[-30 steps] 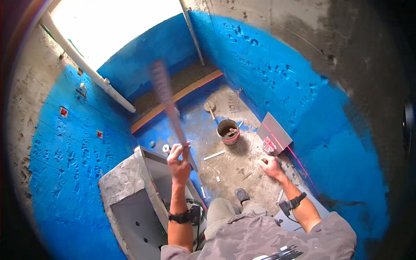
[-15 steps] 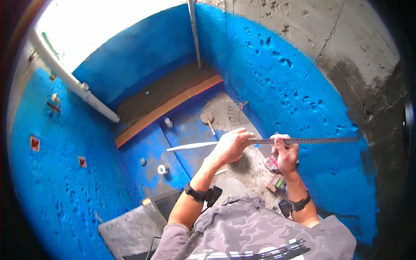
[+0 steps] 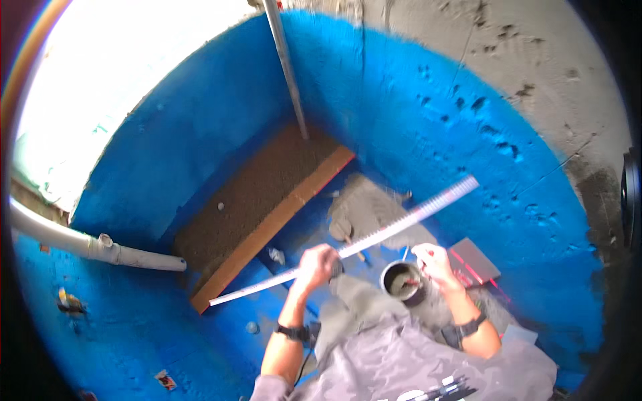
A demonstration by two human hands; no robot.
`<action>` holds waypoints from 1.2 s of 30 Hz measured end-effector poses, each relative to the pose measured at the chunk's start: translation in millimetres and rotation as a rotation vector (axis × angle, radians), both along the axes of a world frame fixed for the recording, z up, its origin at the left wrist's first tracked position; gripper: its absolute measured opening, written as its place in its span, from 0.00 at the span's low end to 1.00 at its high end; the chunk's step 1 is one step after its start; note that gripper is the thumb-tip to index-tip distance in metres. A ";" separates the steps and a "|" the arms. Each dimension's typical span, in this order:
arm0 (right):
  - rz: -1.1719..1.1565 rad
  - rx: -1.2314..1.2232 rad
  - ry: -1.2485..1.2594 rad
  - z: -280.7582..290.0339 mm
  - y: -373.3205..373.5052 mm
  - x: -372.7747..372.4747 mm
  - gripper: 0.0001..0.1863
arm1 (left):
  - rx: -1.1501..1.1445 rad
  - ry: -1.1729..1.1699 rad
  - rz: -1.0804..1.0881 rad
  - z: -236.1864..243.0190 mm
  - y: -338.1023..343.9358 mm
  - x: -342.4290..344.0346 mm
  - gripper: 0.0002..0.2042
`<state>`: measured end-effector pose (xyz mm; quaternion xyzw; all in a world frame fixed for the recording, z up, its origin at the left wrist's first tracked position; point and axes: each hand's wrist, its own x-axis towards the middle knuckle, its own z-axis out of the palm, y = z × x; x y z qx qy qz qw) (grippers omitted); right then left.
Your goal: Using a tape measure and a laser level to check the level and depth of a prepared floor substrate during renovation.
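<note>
The left hand (image 3: 317, 266) grips the long white ruler (image 3: 401, 224) slanting across mid-frame, and I'd guide both ends clear of the blue wall (image 3: 414, 134), while the right hand (image 3: 436, 263) curls by the bucket (image 3: 389, 277) lower right of centre, whether holding anything I can't tell.

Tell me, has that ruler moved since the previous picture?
Yes. The ruler has shifted toward the brown board: its left end now appears beside the board's left end; before, it stopped short.
</note>
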<state>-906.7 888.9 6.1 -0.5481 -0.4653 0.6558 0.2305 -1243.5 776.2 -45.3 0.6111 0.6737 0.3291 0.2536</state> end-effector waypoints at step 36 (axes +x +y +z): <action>0.122 0.827 -0.435 -717.6 164.7 -286.4 0.11 | 0.048 0.493 0.419 -655.1 403.4 -530.2 0.14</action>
